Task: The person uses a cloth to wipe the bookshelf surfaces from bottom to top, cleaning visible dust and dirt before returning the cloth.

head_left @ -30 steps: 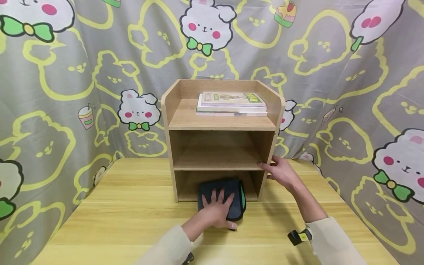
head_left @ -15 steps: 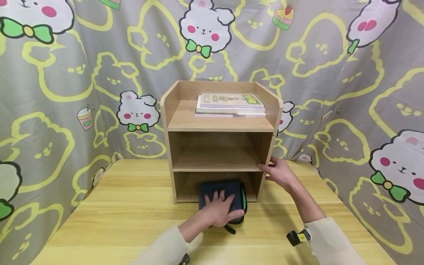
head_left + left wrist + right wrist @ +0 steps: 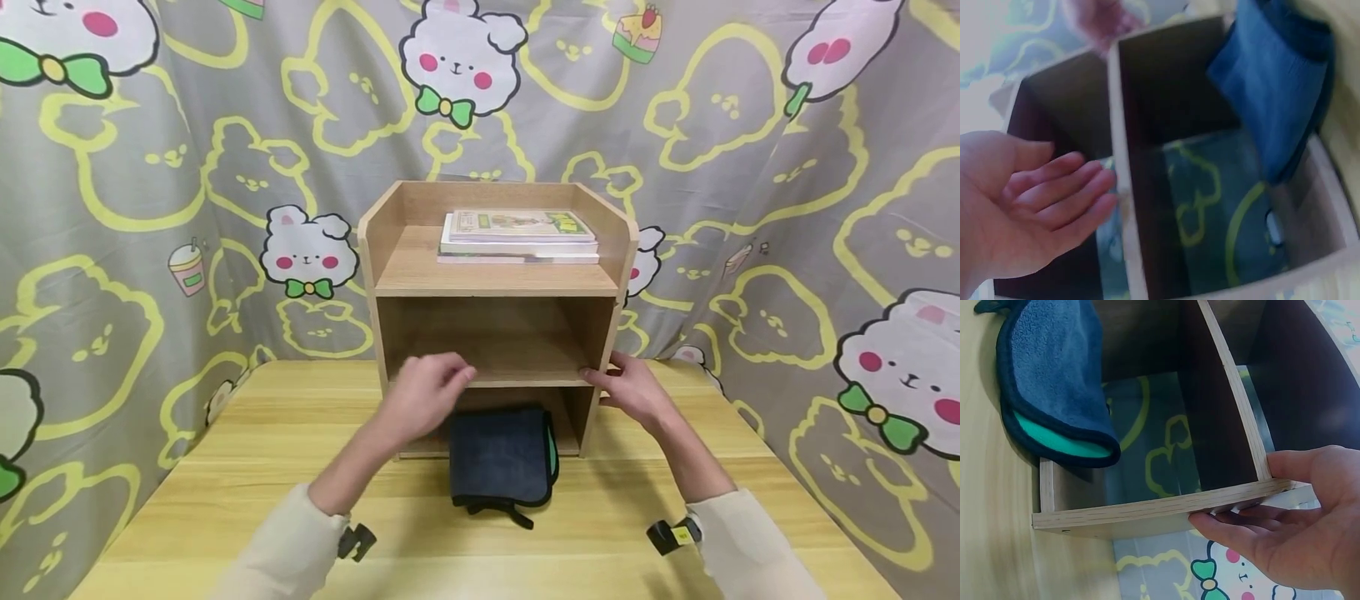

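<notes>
A small wooden shelf unit [image 3: 498, 292] stands on the table. A folded dark blue towel [image 3: 498, 458], with black edging, a green underside and a small loop, lies partly in its bottom compartment and hangs out over the front edge. My left hand [image 3: 423, 396] is raised in front of the middle shelf board, apart from the towel. In the left wrist view, that hand's fingers [image 3: 1063, 194] are loosely bent and hold nothing. My right hand [image 3: 633, 387] grips the unit's right side panel [image 3: 1166, 509], thumb at the front edge beside the middle board and fingers on the outside.
Several books [image 3: 521, 236] lie stacked flat on the unit's top shelf, within its raised sides. The light wood table [image 3: 300, 467] extends around the unit. A grey patterned curtain [image 3: 247, 150] hangs behind and on both sides.
My left hand has left the towel it was pressing and moved up and to the left. The towel stays in nearly the same place. My right hand keeps its grip on the side panel.
</notes>
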`<state>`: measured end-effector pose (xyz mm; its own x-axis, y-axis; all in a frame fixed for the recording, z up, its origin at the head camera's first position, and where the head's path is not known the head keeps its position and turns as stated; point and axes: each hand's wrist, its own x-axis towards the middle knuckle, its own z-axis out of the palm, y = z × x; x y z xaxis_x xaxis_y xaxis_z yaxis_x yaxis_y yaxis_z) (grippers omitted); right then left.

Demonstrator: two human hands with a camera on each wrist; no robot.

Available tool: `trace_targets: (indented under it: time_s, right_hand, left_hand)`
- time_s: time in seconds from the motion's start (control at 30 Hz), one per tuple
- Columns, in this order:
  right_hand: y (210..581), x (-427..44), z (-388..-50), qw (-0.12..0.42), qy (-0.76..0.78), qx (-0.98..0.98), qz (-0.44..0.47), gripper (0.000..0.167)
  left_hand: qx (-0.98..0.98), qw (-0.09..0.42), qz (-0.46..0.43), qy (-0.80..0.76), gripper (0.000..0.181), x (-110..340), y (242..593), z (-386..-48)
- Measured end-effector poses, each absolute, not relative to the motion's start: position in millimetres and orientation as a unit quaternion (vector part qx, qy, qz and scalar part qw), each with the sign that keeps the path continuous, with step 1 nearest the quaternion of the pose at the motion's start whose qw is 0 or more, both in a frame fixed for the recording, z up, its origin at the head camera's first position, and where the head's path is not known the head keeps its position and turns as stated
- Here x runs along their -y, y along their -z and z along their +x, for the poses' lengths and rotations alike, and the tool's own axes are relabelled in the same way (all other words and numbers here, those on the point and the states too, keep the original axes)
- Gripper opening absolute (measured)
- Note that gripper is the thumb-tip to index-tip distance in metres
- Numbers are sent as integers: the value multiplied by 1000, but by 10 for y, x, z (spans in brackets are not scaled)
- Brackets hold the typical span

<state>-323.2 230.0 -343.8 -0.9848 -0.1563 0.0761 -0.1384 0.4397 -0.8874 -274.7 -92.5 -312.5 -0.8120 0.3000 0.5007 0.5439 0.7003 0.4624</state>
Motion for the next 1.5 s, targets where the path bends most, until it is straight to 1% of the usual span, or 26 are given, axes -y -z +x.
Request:
trace_targets:
  time_s: [0.13, 0.23, 0.3, 0.37, 0.47, 0.53, 0.6, 0.73, 0.83, 0.9, 0.97, 1.07, 1.23, 1.37, 1.5]
  right_hand:
    - [3441, -2306, -3223, 7, 525, -846, -93, 67]
    - [3438, -2309, -3216, 6, 524, -846, -94, 67]
    - [3437, -2306, -3214, 7, 524, -847, -94, 67]
    - [3439, -2303, -3211, 7, 524, -847, -94, 68]
    - [3445, -2296, -3214, 5, 525, -846, -95, 67]
    - [3450, -2292, -3218, 4, 524, -846, -95, 67]
    - [3452, -2289, -3223, 4, 524, -847, -92, 67]
    - [3453, -2297, -3231, 4, 521, -849, -90, 66]
    - [3449, -2309, -3231, 2, 518, -851, -90, 66]
    - [3445, -2311, -3228, 1, 516, -852, -90, 66]
    - [3445, -2308, -3227, 1, 517, -851, -91, 66]
    - [3439, -2308, -3224, 3, 519, -850, -93, 66]
    - [3440, -2307, -3216, 5, 522, -848, -90, 68]
    - [3442, -2319, -3212, 4, 517, -851, -92, 69]
    - [3448, -2326, -3220, 4, 512, -853, -99, 69]
  left_hand:
    - [862, 299, -175, 370, 21, 1155, 3041, -2774]
    - [834, 353, -117, 408, 20, 1283, 3019, -2791]
    - [820, 375, -78, 426, 23, 1344, 3024, -2807]
    - [809, 385, -43, 442, 28, 1394, 3049, -2833]
    - [795, 384, -6, 469, 34, 1451, 3105, -2883]
    - [791, 371, 7, 486, 37, 1483, 3149, -2915]
    - [801, 341, 10, 492, 42, 1524, 3190, -2950]
    - [848, 230, -13, 477, 49, 1627, 3214, -2995]
    - [873, 143, -39, 465, 49, 1680, 3213, -3015]
    - [872, 102, -48, 477, 50, 1693, 3234, -3030]
    - [865, 74, -49, 494, 53, 1702, 3269, -3048]
    - [854, 56, -48, 515, 54, 1706, 3326, -3080]
    - [865, 64, -67, 493, 53, 1740, 3357, -3098]
    - [874, 61, -92, 473, 51, 1767, 3349, -3091]
    - [877, 60, -98, 467, 50, 1779, 3353, -3088]
